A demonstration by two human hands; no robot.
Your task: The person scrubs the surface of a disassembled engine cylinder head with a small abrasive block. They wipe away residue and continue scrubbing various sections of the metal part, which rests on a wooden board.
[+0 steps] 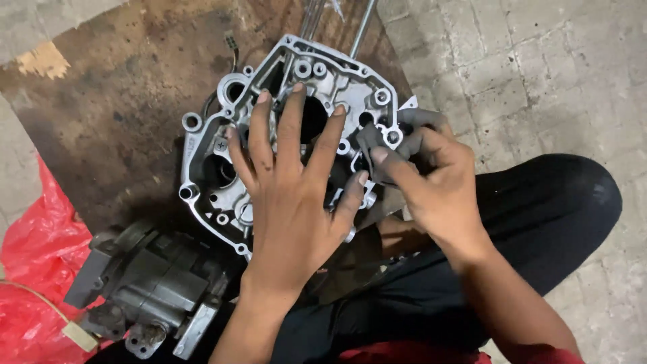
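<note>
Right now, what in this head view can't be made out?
- Middle of the silver engine casing: covered by the spread left hand.
- Grey cloth: mostly bunched inside the right hand.
- Metal rods: cut off by the top edge.
- Dark engine part: its lower end is cut off by the bottom edge.

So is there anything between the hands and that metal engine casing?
Nothing visible for the left hand: it lies flat, fingers spread, on the engine casing. Between the right hand and the casing's right edge sits a dark grey cloth, pinched in its fingers and pressed against the metal.
</note>
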